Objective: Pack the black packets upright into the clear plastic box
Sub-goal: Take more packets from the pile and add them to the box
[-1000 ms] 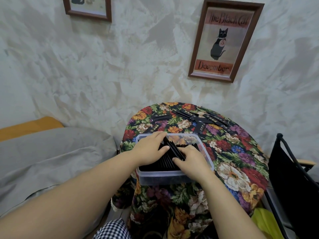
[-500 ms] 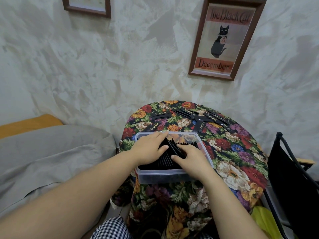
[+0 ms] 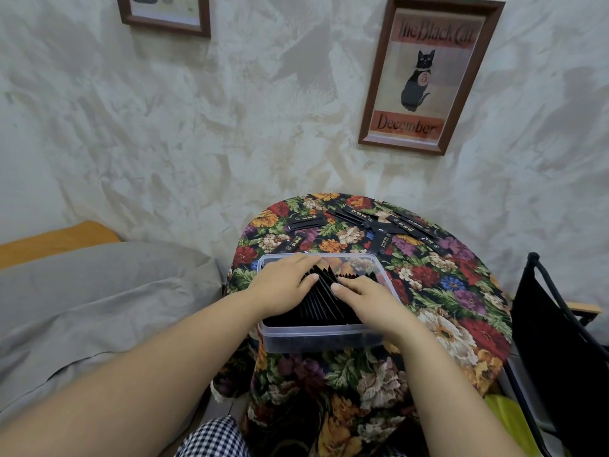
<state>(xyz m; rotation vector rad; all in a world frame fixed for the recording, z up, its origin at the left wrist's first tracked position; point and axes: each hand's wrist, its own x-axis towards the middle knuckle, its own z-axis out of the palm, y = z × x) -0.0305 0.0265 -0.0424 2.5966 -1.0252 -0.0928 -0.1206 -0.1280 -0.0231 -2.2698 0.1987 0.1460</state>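
Well, from the head view both hands are down in the clear plastic box (image 3: 318, 330), which sits at the near edge of the tabletop (image 3: 451, 311) with its flowered cloth. The left hand (image 3: 283, 285) lies on the left part of the row with fingers fairly straight. The right hand (image 3: 365, 298) lies on the right part, fingers likewise stretched out. Neither is curled round a packet; both press on the top edges.

The black packets (image 3: 324, 305) in the box stand on edge in a leaning fan and fill the near part, while the far part shows the cloth through the floor. More loose packets (image 3: 408, 225) lie flat at the far side of the tabletop, well apart from the box.

The step in hand looks to be squaring the row. To do it well, I would push the fan toward the near wall with flat fingers so the packets stand straight rather than lean. One hand should then hold them there while the other fetches the next ones — if both let go, the row will likely slump into the free space.

As for writing, the framed poster (image 3: 425, 74) reads "The Black Cat" above and "December" below, with a 5 on the cat's tag. The loose packets bear pale print — too small to read.
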